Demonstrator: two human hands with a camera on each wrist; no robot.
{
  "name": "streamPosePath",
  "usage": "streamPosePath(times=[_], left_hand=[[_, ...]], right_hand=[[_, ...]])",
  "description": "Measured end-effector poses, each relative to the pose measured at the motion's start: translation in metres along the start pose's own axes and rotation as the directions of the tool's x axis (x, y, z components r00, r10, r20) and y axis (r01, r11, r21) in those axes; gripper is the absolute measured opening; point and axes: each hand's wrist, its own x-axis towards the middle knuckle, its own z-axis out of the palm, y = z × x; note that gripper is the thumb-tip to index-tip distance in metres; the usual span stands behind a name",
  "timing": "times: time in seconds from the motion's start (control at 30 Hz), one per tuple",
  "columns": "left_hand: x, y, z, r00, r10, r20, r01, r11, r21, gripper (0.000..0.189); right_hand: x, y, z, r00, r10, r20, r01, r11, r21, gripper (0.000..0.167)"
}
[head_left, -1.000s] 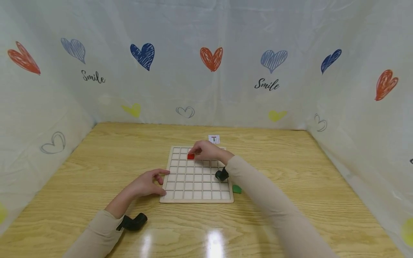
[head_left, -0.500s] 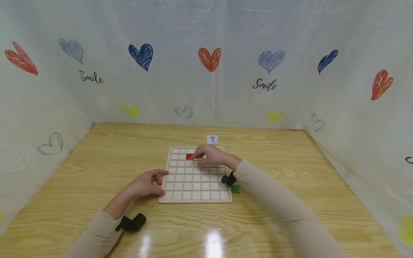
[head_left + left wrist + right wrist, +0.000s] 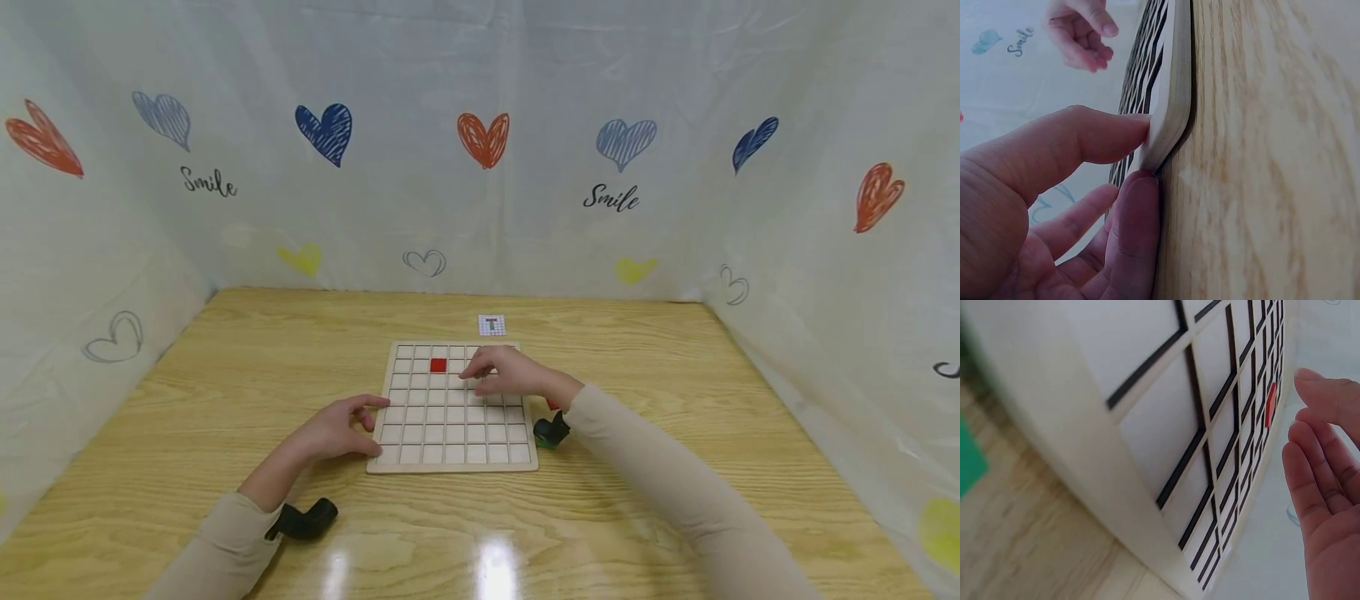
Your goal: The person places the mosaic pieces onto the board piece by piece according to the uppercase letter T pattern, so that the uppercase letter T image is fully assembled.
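Observation:
A pale wooden grid board (image 3: 445,412) lies on the table, with one red square tile (image 3: 438,365) set in the third cell of its second row from the back. My left hand (image 3: 337,429) holds the board's left edge; in the left wrist view the thumb (image 3: 1113,139) rests on the rim and the fingers curl against its side. Over the board's back right part hovers my right hand (image 3: 510,372), fingers loosely bent and nothing between them. The same red tile (image 3: 1270,405) shows beyond the cells in the right wrist view.
Right of the board, a second red piece (image 3: 553,403) peeks out by the sleeve. A green tile (image 3: 546,444) is partly hidden under the right wrist camera (image 3: 552,428). A small card with a T pattern (image 3: 492,325) lies behind the board. Heart-printed white sheeting (image 3: 525,242) surrounds the table.
My right hand has let go of the red tile and moved right, away from it, leaving it in its cell. The left hand stays at the board's edge.

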Motion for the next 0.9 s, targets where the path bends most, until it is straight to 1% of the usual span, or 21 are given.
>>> streamPosePath(times=[0.27, 0.43, 0.67, 0.9], left_hand=[[-0.001, 0.001, 0.000, 1.000, -0.005, 0.002, 0.005, 1.000, -0.015, 0.069], [-0.001, 0.002, 0.001, 1.000, -0.006, -0.002, 0.006, 1.000, -0.010, 0.069], [0.000, 0.000, 0.001, 1.000, -0.006, -0.008, 0.006, 1.000, 0.002, 0.069], [0.001, -0.001, 0.002, 1.000, -0.010, -0.004, 0.010, 1.000, 0.009, 0.069]], right_hand=[[-0.014, 0.003, -0.003, 1.000, 0.001, -0.025, -0.001, 1.000, 0.000, 0.028], [-0.023, 0.007, -0.005, 0.998, 0.027, -0.051, -0.027, 1.000, -0.008, 0.028], [-0.036, 0.012, -0.008, 0.995, 0.048, -0.087, -0.049, 0.999, -0.004, 0.025], [-0.053, 0.017, -0.011, 0.990, 0.091, -0.111, -0.089, 0.996, 0.024, 0.027]])
